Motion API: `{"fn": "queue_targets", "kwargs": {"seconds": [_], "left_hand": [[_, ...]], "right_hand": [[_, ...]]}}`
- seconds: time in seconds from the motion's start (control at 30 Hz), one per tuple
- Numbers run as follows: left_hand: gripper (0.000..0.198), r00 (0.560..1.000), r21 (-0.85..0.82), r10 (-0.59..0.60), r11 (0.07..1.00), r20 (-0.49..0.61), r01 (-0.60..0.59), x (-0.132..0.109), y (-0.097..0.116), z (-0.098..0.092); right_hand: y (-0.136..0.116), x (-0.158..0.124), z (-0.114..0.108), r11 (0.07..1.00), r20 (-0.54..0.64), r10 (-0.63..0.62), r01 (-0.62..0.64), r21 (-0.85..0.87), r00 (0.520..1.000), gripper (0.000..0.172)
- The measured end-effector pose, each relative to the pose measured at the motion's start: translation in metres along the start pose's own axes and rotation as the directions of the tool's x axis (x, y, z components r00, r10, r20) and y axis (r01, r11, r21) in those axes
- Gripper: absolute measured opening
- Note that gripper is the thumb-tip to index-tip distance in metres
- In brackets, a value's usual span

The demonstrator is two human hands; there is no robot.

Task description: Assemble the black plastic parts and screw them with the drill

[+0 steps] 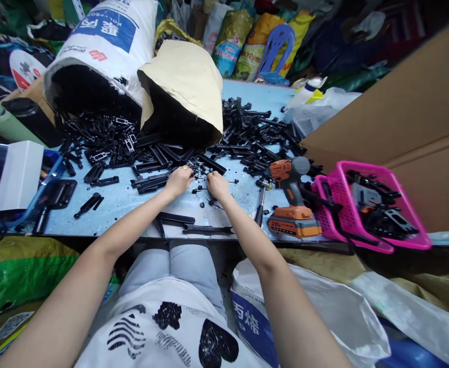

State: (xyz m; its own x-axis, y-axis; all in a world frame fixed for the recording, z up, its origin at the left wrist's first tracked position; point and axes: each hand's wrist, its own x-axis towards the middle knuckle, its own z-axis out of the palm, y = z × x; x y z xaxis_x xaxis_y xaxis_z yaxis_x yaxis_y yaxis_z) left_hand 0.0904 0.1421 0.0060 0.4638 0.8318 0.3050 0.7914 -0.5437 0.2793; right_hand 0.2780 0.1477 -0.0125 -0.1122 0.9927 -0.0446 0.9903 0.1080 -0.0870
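Observation:
My left hand (pixel 180 181) rests low over the tabletop at the edge of a pile of small metal pieces (pixel 198 169), its fingers curled together. Across from it, my right hand (pixel 217 185) is also closed, fingertips at the same pile. Whatever either hand pinches is too small or hidden to name. Long black plastic parts (pixel 151 182) lie beside my left hand, and another black bar (pixel 212 164) lies just beyond my right. Small black bits and thin pins (pixel 211 200) are scattered below the hands. Nearer me are a black strip (pixel 176 219) and a dark wrench-like tool (pixel 207 229).
A cream sack (pixel 186 76) and a white sack (pixel 132 56) gape behind heaps of black parts (pixel 247 133). To the right stand an orange cordless drill (pixel 289 194), a hammer (pixel 261 202) and a pink basket (pixel 381 204). A cardboard sheet (pixel 401 112) walls the right side.

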Motion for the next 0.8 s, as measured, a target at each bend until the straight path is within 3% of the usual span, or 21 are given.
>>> {"fn": "queue_targets", "kwargs": {"seconds": [0.07,0.13,0.2,0.27,0.4,0.53,0.8], "left_hand": [[0.02,0.977,-0.131,-0.029,0.991,-0.213,0.001,-0.045,-0.015,-0.017],[0.021,0.927,-0.203,-0.089,0.979,-0.365,0.015,-0.095,-0.025,-0.029],[0.018,0.9,-0.222,-0.114,0.975,-0.422,0.019,-0.138,-0.029,-0.034],[0.015,0.894,-0.197,-0.109,0.98,-0.435,0.023,-0.164,-0.028,-0.032],[0.016,0.899,-0.051,-0.042,0.998,-0.436,0.022,-0.174,-0.022,-0.026],[0.022,0.931,0.046,0.125,0.992,-0.342,-0.116,-0.171,-0.02,-0.025],[0.027,0.922,0.019,0.242,0.969,-0.303,-0.248,-0.177,-0.032,-0.019]], "right_hand": [[0.006,-0.009,-0.001,0.999,-0.043,0.001,0.002,0.051,0.999,0.028],[0.009,-0.022,-0.006,0.983,-0.142,-0.031,0.056,0.177,0.989,0.026],[0.006,-0.039,-0.015,0.928,-0.247,-0.091,0.172,0.332,0.965,0.021],[-0.002,-0.058,-0.025,0.856,-0.295,-0.166,0.286,0.431,0.941,0.02],[-0.022,-0.094,-0.037,0.785,-0.244,-0.299,0.383,0.486,0.922,0.019],[-0.032,-0.118,-0.036,0.793,-0.102,-0.345,0.348,0.5,0.933,0.013],[-0.053,-0.132,-0.056,0.883,0.104,-0.455,0.433,0.181,0.884,0.013]]}}
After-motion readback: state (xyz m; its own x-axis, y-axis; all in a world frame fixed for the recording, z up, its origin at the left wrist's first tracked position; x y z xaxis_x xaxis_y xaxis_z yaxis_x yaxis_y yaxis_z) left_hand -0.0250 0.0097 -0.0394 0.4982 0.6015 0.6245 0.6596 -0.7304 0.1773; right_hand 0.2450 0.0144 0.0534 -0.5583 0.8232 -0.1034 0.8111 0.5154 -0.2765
